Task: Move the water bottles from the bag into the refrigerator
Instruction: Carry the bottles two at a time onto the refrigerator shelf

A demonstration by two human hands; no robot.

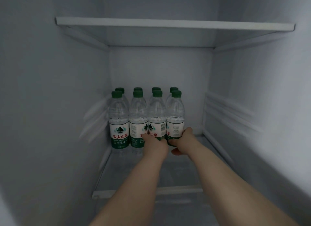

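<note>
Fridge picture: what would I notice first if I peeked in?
Eight green-capped water bottles stand in two rows of four at the back of the shelf, toward the left wall. Two bare arms reach in: the right hand grips the rightmost front bottle, and the left hand holds the third front bottle beside it.

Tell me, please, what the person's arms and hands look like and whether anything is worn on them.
Both forearms are bare to the picture's edge: no sleeves, watch or bracelet show. The left hand and right hand wear no gloves. Whether rings are worn cannot be told.
</note>
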